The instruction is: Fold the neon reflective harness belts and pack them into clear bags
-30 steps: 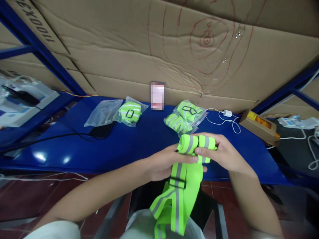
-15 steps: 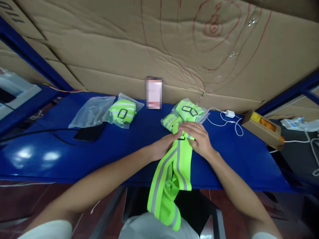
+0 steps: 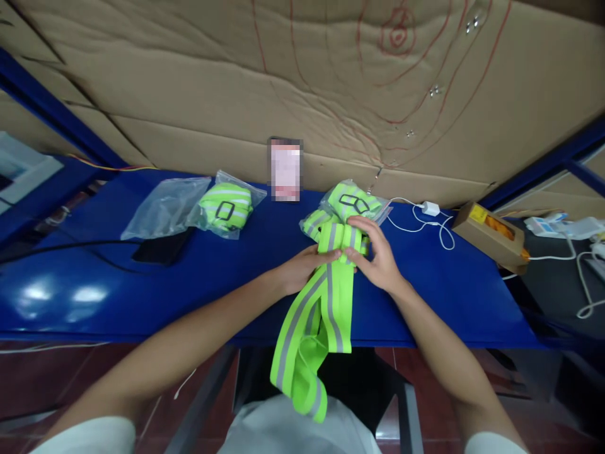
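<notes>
A neon-yellow reflective strap [image 3: 338, 302] with grey stripes is bunched in folds between my hands, its loose end looping down past the table's front edge. My left hand [image 3: 307, 268] grips the folds from the left, thumb lying across the front. On the right side, my right hand [image 3: 378, 258] closes round the same folds, thumb near the other thumb and fingers curved over the edge. Just behind them lies a clear bag holding a similar folded strap [image 3: 352, 200] with black buckles. Another bagged strap [image 3: 227, 208] sits further left.
An empty-looking clear zip bag [image 3: 163, 205] and a black flat object [image 3: 161, 249] lie at left. A phone [image 3: 285, 169] leans on the cardboard wall [image 3: 189, 75]. A white charger with cable [image 3: 430, 209] and a cardboard box [image 3: 491, 239] are at right on the blue table [image 3: 236, 296].
My right hand has shifted from covering the top of the folds to their right side, fingers more raised. The folded strap now faces up, showing its stripes. The view has tilted slightly.
</notes>
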### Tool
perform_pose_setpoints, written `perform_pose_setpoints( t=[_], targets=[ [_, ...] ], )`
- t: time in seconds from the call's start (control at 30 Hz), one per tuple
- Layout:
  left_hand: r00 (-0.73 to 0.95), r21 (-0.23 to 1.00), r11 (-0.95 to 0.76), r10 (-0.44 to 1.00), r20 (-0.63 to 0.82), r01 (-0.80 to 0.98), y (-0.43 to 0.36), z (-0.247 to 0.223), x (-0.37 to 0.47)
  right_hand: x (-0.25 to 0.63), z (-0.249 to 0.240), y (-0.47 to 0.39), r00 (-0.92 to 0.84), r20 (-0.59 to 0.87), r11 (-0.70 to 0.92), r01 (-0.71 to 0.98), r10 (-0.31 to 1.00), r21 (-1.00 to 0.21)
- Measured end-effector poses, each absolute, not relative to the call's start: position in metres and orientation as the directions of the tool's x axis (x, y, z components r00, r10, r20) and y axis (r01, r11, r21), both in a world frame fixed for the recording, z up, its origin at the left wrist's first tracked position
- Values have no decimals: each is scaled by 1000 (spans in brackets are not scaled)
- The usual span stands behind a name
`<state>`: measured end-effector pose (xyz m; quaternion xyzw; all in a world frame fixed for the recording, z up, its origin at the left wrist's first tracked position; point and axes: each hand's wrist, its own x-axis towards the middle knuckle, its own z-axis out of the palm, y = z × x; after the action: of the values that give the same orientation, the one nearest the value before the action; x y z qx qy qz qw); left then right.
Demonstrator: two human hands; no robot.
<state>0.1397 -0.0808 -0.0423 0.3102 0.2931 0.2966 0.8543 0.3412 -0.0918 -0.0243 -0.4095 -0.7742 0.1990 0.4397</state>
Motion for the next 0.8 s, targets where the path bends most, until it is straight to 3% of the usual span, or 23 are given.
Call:
perform_pose_setpoints(
  t=[0.1, 0.27, 0.37, 0.5, 0.67, 0.8],
  targets=[
    [717, 738, 608, 651, -250, -295, -82, -40, 137, 350, -26, -85, -132, 441, 458, 349, 888, -818],
    [727, 811, 524, 659, -192, -261, -87, -36, 130, 352, -24, -92, -303, 62, 93, 91, 951, -992],
    [723, 804, 537, 658, -210, -255, -86, -39, 131, 345, -25, -98, -307, -25, -18, 27, 951, -999],
    [764, 717, 643, 596, -248, -268, -82, -44, 133, 340, -27, -101, -268, 56, 67, 33, 962, -997],
    [845, 634, 702, 516, -138, -325, -82, -40, 131, 340, -20, -108, -267, 105, 148, 150, 958, -978],
    [808, 637, 677, 572, -139, -369, -85, -41, 127, 341, -14, -108, -326, 343, 448, 337, 881, -828]
  ],
)
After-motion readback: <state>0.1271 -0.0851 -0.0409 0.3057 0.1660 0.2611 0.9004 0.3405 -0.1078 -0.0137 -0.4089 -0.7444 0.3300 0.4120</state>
